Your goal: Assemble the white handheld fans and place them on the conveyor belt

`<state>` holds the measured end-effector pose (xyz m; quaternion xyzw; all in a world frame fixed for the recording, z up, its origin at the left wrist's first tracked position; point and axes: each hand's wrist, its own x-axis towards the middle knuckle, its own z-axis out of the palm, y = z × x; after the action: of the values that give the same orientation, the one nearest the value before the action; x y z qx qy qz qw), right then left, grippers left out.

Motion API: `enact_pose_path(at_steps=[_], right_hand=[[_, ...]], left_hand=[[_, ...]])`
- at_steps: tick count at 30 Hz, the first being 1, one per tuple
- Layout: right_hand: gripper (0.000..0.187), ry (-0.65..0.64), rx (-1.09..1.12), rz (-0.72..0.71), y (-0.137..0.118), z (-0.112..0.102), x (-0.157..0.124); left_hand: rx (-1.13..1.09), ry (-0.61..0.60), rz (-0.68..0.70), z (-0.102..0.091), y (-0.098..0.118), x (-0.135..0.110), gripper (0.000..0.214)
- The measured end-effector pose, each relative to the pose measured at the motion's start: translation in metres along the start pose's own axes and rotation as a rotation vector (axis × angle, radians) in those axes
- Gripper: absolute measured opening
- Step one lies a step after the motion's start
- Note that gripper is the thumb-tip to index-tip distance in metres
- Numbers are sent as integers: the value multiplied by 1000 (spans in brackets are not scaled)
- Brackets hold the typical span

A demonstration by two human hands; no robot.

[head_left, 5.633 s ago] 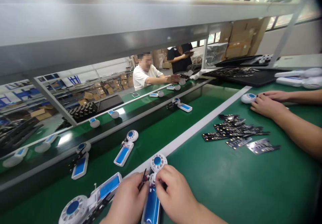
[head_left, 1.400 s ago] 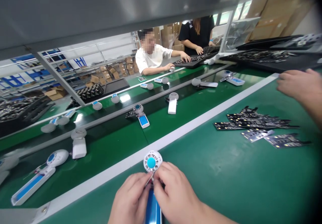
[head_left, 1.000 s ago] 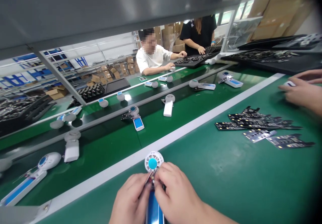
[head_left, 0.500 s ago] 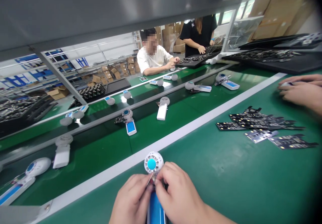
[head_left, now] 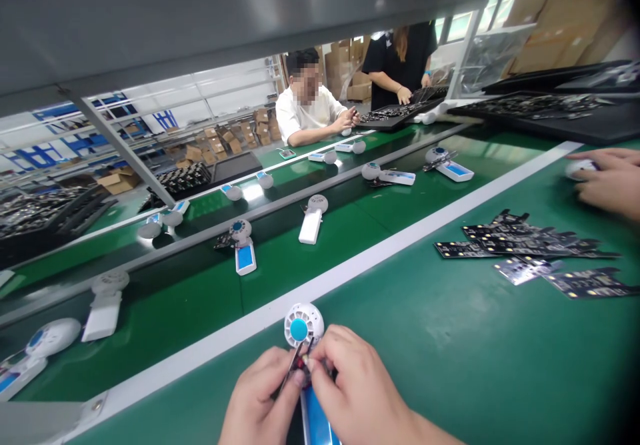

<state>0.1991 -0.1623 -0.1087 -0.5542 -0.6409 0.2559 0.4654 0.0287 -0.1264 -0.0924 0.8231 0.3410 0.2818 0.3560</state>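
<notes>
Low in the view, my left hand and my right hand meet at the neck of a white handheld fan, which has a round grille and a blue hub. Its blue-panelled handle runs down between my wrists. My left fingers pinch a thin dark strip at the neck, and my right fingers press on the same spot. My fingers hide the joint itself. A co-worker's hand rests on a small white round part at the right edge.
Black circuit board strips lie in a loose pile on the green bench mat. A white rail separates the mat from a green conveyor belt carrying several white fans. Across it, two people work near black trays.
The fans on the belt have moved left along it. The fan in my hands has stayed in about the same place, and the thin strip shows more between my fingers. The co-worker's hand has shifted slightly.
</notes>
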Motion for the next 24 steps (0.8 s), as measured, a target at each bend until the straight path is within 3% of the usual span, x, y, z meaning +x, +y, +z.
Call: enact_pose_path(at_steps=[7,18,20,24], right_hand=[[15,-30,33,57,-4,-4,2],[16,-16,19,79,-4,-1,-3],[16,-18,12,86,-4,0,-1],[16,-35,-26,21,2,-3,5]], left_hand=[[-54,7,-70,0,0,-1,23],[8,-8,43,2,1,-6,26],[-25,7,2,4,0,-6,25],[-272,81,-246,7,-1,1,22]])
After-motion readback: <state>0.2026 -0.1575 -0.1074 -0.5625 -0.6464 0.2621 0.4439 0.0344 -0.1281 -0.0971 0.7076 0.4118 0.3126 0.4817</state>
